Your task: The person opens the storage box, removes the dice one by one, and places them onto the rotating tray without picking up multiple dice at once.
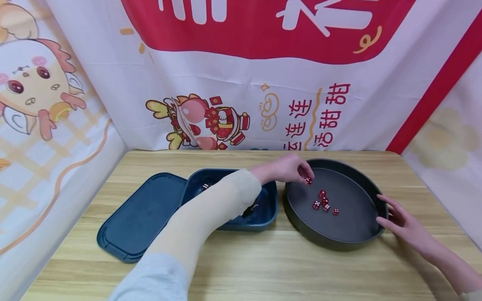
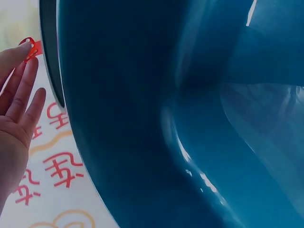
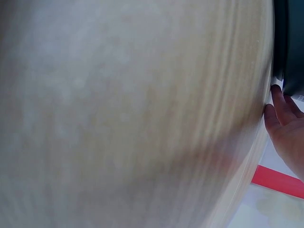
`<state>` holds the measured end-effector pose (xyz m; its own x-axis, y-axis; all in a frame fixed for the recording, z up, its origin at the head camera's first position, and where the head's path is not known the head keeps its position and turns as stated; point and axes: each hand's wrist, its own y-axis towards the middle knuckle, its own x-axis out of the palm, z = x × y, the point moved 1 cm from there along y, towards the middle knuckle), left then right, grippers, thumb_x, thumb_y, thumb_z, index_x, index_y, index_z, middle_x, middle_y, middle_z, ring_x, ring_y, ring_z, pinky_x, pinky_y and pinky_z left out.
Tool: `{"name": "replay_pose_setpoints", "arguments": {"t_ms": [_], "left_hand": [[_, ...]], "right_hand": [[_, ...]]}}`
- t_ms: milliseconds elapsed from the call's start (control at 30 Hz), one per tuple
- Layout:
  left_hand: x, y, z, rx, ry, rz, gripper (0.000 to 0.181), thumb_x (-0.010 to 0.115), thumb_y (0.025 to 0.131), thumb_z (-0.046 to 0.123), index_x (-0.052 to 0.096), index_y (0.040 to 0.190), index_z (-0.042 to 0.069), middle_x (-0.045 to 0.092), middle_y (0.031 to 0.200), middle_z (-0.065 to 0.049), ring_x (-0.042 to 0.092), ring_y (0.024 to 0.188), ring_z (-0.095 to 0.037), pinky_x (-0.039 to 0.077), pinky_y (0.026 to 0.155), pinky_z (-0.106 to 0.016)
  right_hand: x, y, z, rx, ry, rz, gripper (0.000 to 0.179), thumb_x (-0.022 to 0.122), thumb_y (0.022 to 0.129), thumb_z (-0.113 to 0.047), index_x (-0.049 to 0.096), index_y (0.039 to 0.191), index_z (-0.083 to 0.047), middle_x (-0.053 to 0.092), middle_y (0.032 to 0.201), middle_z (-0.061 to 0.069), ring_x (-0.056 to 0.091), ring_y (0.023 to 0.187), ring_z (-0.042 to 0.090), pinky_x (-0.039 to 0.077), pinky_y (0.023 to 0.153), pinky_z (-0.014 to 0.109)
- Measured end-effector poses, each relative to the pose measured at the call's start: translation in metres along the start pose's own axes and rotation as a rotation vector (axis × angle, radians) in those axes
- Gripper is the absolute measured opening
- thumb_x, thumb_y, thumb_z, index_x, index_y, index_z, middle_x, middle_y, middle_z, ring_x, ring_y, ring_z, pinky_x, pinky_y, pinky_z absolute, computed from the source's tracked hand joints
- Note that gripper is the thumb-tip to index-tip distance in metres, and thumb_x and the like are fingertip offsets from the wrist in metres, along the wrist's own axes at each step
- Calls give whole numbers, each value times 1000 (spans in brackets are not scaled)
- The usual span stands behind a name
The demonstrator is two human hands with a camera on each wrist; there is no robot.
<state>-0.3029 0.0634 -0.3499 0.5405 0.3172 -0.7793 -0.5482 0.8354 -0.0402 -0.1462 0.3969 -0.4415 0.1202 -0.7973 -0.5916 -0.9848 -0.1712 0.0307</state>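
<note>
My left hand (image 1: 288, 169) pinches a red die (image 1: 308, 181) between thumb and fingertips, over the left side of a round dark pan (image 1: 297, 209). In the left wrist view the same die (image 2: 31, 49) shows at the fingertips. Several red dice (image 1: 324, 201) with white dots lie on the pan floor. At the pan's right rim, my right hand (image 1: 403, 223) grips the edge, thumb and index finger reaching over it. Under my left forearm stands a blue box (image 1: 269, 205), partly hidden, with dice (image 1: 205, 187) at its far left.
A blue lid (image 1: 143, 217) lies left of the box, its edge against it. Inside the box a small black item (image 1: 248, 211) shows beside my sleeve. The wooden table (image 1: 263, 267) meets printed cloth (image 1: 226, 83) at the back and sides.
</note>
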Motion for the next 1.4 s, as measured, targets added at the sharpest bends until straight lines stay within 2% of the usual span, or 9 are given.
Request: {"name": "replay_pose_setpoints", "arguments": {"t_ms": [100,333,533,567,767,833,1067,1100,1400], "left_hand": [[5,5,2,-9,-10,-18,23,73,88,11,73,110,8,68,90,10,61,82,-3,47,73,-13],[14,10,5,-15,-1,-54,24,74,87,11,73,111,9,68,92,8,61,82,-2,48,72,-13],[16,7,5,-43,-5,-53,25,73,88,11,73,113,10,70,103,0,60,83,-3,47,73,-13],[16,7,5,-45,0,-53,25,73,88,11,73,113,10,70,104,0,60,83,-3,47,73,-13],[12,-2,1,-18,-6,-44,25,74,87,11,73,112,9,70,105,-1,59,84,-3,47,74,-13],[9,-8,-1,-3,-16,-45,25,74,87,10,73,112,8,70,106,-2,60,84,-3,47,74,-13],[-1,-35,-9,14,-87,-52,23,72,88,8,72,111,5,70,106,-6,61,86,-5,49,76,-16],[-3,-40,-10,15,-100,-47,23,72,88,8,72,111,5,70,105,-6,61,86,-6,49,77,-17],[-24,-93,-19,59,-210,70,20,72,88,6,72,107,1,71,100,-5,65,84,-11,52,79,-24]], "right_hand": [[1,1,-1,-13,6,3,64,54,101,-11,22,155,-21,22,153,12,33,112,-16,36,83,4],[2,3,-3,-21,9,1,64,53,101,-11,22,156,-22,23,152,1,32,123,-5,35,83,4],[5,4,-5,-32,3,5,64,55,100,-10,23,155,-21,25,151,4,34,113,-14,36,83,4],[5,4,-5,-31,4,4,64,55,100,-10,23,155,-21,25,152,4,35,118,-10,36,84,4],[5,4,-4,-38,11,4,64,54,100,-10,23,155,-20,26,148,-9,34,117,-13,36,83,4],[4,3,-3,-37,7,8,64,54,100,-10,23,155,-20,26,147,-11,34,111,-17,36,83,4],[3,0,-1,-26,6,11,64,54,100,-9,23,155,-21,25,145,-16,33,118,-11,35,83,3],[3,0,-1,-32,6,15,64,54,100,-8,24,155,-21,26,144,-19,34,111,-17,35,83,3],[3,-3,0,-22,4,15,65,54,100,-9,22,155,-24,27,144,-16,33,109,-18,36,82,3]]}}
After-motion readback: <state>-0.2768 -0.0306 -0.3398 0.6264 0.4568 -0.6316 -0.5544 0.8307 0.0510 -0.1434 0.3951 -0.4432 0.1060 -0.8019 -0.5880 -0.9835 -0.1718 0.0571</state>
